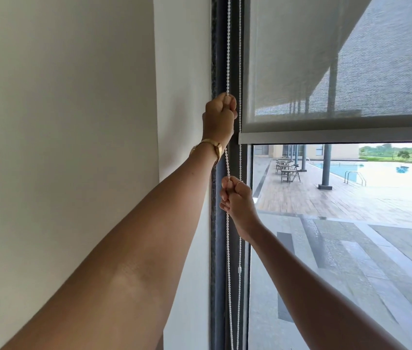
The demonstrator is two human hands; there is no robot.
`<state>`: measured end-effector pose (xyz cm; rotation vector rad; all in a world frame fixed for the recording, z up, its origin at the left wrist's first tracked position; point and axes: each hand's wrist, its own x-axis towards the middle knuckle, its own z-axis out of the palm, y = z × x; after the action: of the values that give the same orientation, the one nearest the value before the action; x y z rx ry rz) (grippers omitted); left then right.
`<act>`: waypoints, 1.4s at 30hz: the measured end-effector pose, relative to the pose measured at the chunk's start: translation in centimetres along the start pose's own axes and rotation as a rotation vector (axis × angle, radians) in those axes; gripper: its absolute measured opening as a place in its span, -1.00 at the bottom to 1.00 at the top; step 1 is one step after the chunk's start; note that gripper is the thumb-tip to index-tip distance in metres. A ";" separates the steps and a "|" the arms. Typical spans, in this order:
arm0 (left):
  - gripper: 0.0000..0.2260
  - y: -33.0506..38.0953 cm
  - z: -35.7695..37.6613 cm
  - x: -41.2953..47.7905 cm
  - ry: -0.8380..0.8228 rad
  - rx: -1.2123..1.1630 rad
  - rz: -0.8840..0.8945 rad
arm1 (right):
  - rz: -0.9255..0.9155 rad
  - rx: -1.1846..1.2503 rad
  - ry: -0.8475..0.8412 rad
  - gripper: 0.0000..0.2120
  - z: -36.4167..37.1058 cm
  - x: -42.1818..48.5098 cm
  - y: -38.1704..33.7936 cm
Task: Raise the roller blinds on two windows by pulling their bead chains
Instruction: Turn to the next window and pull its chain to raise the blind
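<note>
A grey roller blind (pixel 326 72) covers the upper part of the window, its bottom bar (pixel 338 136) a little above mid-height. A white bead chain (pixel 228 46) hangs as a loop along the dark window frame (pixel 218 248) at the blind's left edge. My left hand (pixel 218 117), with a gold bracelet at the wrist, is closed on the chain's left strand at the level of the blind's bottom. My right hand (pixel 236 198) grips the same strand lower down. The right strand (pixel 240 160) hangs free beside both hands.
A white wall (pixel 73 122) fills the left side, right up against the frame. Below the blind the glass (pixel 351 248) shows a paved terrace, tables with chairs and a pool outside. A small connector (pixel 239 269) sits on the free strand.
</note>
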<state>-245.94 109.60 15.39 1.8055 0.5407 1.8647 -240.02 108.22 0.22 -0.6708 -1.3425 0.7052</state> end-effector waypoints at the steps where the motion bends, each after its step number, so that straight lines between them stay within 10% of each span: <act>1: -0.66 0.0 -0.1 0.0 -0.002 0.001 0.003 | -0.001 0.011 -0.001 -0.62 0.1 0.0 0.0; 42: -0.74 -3.6 0.3 -4.3 0.024 0.001 -0.148 | 0.113 -0.138 -0.104 -0.74 -2.2 -1.9 0.1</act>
<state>-245.37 109.96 9.84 1.6971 0.6657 1.7887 -238.03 106.75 -1.22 -0.8349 -1.4675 0.7512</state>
